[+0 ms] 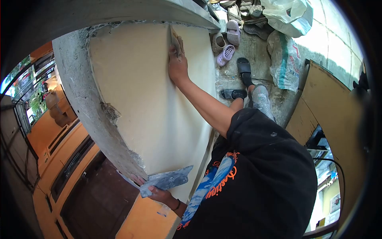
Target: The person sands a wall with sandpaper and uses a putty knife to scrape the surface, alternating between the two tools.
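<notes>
My right hand (178, 67) reaches far out along a smooth cream wall panel (135, 91), its fingers wrapped round a trowel (174, 38). The thin blade shows nearly edge-on against the surface, close to the panel's rough border. Lower in view, my left hand (160, 194) grips a flat grey plate (171, 179) smeared with plaster. That plate lies over the panel's lower corner in this view and hides part of it. A dark band circles my left wrist.
Chipped bare concrete (79, 79) frames the panel. Beside two feet in black slides (243, 65) lie lilac clogs (226, 55), several other shoes, a woven sack (284, 59) and a white plastic bag (292, 18). A brown board (318, 99) stands at right; an orange structure (131, 223) is at left.
</notes>
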The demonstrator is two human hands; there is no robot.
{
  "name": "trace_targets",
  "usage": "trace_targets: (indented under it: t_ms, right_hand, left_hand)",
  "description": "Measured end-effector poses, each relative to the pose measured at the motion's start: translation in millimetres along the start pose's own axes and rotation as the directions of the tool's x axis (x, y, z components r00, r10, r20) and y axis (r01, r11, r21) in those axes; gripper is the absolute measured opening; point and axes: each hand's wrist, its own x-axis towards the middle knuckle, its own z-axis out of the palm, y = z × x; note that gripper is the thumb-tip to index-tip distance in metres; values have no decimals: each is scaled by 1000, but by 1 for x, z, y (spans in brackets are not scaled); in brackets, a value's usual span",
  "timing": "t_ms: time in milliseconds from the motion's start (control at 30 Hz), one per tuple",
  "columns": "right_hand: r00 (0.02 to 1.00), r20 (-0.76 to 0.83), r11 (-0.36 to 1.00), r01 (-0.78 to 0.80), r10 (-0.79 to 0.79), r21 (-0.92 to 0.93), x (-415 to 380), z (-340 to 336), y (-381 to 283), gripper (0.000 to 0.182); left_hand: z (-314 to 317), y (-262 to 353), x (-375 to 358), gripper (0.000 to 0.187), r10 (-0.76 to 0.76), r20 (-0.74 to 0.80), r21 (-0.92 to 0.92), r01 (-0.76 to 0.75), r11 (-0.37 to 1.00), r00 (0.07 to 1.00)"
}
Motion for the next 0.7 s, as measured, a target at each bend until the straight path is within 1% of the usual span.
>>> trace_targets:
  t_ms: [33, 67, 100, 133, 167, 200, 233, 267, 333, 367, 400, 433, 467, 500, 533, 567, 600, 633, 667, 700]
  right_hand:
    - [974, -78, 972, 202, -212, -117, 1, 1, -15, 57]
    - [973, -81, 972, 204, -214, -116, 5, 0, -1, 57]
    - [996, -34, 994, -81, 84, 72, 8, -3, 32, 55]
    - [929, 71, 901, -369, 363, 230, 8, -6, 73, 54]
    - [848, 38, 807, -516, 529, 288, 6, -8, 125, 54]
    - [685, 106, 615, -703, 721, 358, -4, -20, 158, 55]
    - [610, 136, 507, -746, 781, 432, -19, -22, 196, 53]
    - [528, 119, 464, -816, 841, 346, -36, -30, 183, 54]
    - [614, 77, 602, -786, 785, 141, -69, -30, 155, 59]
    - [693, 35, 692, -721, 720, 37, -80, -23, 134, 57]
    - [768, 5, 766, -639, 641, -72, -80, -18, 85, 57]
    - [893, 125, 900, -436, 432, 7, -73, -18, 35, 55]
    - [967, 153, 979, -201, 204, -29, -63, -18, -13, 51]
    - [985, 171, 1000, -26, 23, 17, -53, -12, -36, 50]
    - [985, 114, 991, 131, -126, -39, -43, -7, -54, 52]
    - [985, 116, 990, 136, -130, -42, -36, -5, -45, 52]
    - [988, 145, 990, -64, 46, 123, -31, -2, -27, 52]
    - [956, 203, 924, -264, 212, 278, -29, 2, -8, 53]
    - [911, 158, 872, -410, 380, 267, -29, -2, 14, 53]
    - [835, 110, 796, -547, 539, 260, -35, -12, 40, 53]
  left_hand:
    - [0, 2, 0, 66, -14, 3, 36, 14, 999, 1000]
    - [3, 1, 3, 66, -11, 2, 34, 11, 999, 1000]
    - [3, -1, 4, 62, 29, -31, 41, -28, 999, 999]
    - [3, -5, 1, 58, 62, -65, 51, -59, 997, 996]
    - [-1, -14, -7, 58, 53, -67, 55, -50, 997, 996]
    - [-8, -29, -13, 58, -31, -74, 82, 37, 996, 997]
    - [-10, -38, -14, 57, -109, -83, 104, 117, 988, 991]
    - [-6, -29, -10, 57, -108, -85, 103, 116, 988, 991]
    - [2, -3, -1, 57, 62, -100, 115, -50, 992, 993]
    - [1, -1, 0, 57, 54, -98, 110, -43, 993, 994]
    - [0, -1, 2, 61, 36, -49, 71, -32, 997, 998]
    - [0, -1, 2, 67, 19, 1, 35, -19, 999, 1000]
    - [0, 0, 1, 67, 12, 5, 37, -13, 999, 1000]
    - [2, 2, 2, 67, 18, -27, 17, -18, 1000, 999]
    - [4, 2, 1, 68, 25, -64, -6, -25, 1000, 998]
    - [4, -2, 0, 68, 22, -65, -11, -23, 1000, 998]
    - [3, -8, 0, 68, 14, -60, -32, -16, 999, 998]
    - [1, -14, 0, 69, 8, -57, -53, -11, 999, 998]
    - [0, -16, 0, 69, 5, -64, -57, -9, 998, 998]
    - [-1, -18, -1, 69, -1, -53, -54, -2, 999, 999]
